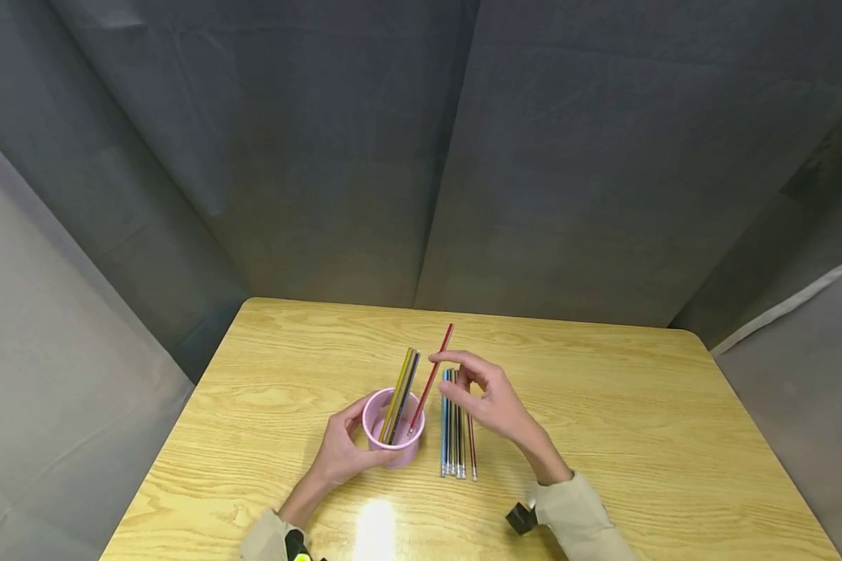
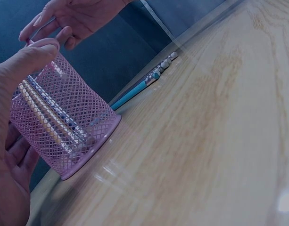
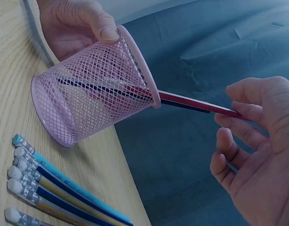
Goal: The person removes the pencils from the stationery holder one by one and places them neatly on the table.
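Right grip (image 1: 493, 396) at red pencil (image 1: 430, 382), blue pencil (image 3: 71, 182) nearby, lettering (image 3: 59, 174) seemingly illegible

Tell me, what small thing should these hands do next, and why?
Probably the right hand should let the tilted red pencil slide down to the bottom of the pink mesh cup: its eraser end is inside but, in the right wrist view, not as deep as the dark blue pencil, and the left hand holds the cup.
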The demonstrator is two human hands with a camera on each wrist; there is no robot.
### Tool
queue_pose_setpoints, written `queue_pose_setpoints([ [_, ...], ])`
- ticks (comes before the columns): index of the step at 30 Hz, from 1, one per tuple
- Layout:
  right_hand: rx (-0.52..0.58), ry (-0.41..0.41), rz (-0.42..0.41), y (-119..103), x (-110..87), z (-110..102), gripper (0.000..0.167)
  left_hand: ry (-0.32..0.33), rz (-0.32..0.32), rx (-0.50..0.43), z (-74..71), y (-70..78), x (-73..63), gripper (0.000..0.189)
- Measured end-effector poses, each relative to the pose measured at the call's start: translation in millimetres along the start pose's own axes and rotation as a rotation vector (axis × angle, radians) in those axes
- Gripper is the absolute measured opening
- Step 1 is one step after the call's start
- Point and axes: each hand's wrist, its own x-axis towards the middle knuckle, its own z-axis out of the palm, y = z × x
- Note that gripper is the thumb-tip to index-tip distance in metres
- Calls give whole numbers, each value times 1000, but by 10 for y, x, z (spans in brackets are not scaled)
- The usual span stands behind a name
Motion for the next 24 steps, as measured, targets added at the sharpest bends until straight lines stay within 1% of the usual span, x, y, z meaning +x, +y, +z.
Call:
queue_pose_setpoints([
  [4, 11, 33, -9, -23, 12, -20, 40, -1, 5, -7, 0, 2, 1, 86],
  [12, 62, 95, -20, -83, 7, -64, 36, 0, -22, -5, -4, -8, -18, 87],
  [19, 104, 190, -87, -82, 4, -119, 34, -1, -1, 5, -11, -24, -19, 85],
  [24, 122, 227, -97, -91, -5, -165, 33, -2, 11, 1, -14, -30, -12, 84],
])
